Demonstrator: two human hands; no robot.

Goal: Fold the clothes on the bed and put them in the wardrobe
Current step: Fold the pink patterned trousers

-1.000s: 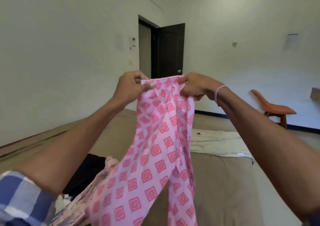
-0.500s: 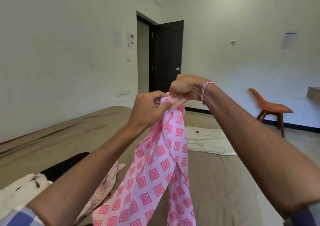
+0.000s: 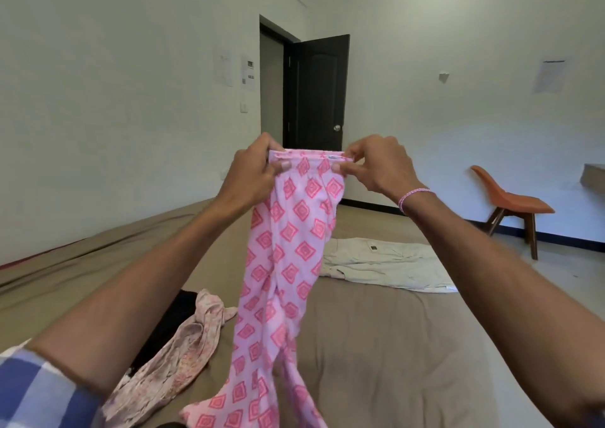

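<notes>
Pink diamond-print trousers (image 3: 288, 264): waistband pinched by left grip (image 3: 252, 175) and right grip (image 3: 379, 169); label (image 3: 334, 157) illegible. Cream garment (image 3: 386, 260), floral garment (image 3: 183, 362) on bed (image 3: 393, 345).

The pink trousers (image 3: 294, 247) at the centre are of thin, soft cloth, matt, printed with darker pink diamonds. The bed (image 3: 393, 345) has a brown cloth cover, matt and slightly creased. At the lower left lies a floral garment (image 3: 183, 355) of light, crinkled cloth, and beside it a black garment (image 3: 165, 329), matt. The beige garment (image 3: 393, 260) right of centre looks like thicker cotton. At the right, the chair (image 3: 517, 200) has a smooth orange seat, probably plastic, and wooden legs. The door (image 3: 319, 93) is dark wood with a weak gloss; its knob (image 3: 337, 128) is shiny metal.
</notes>
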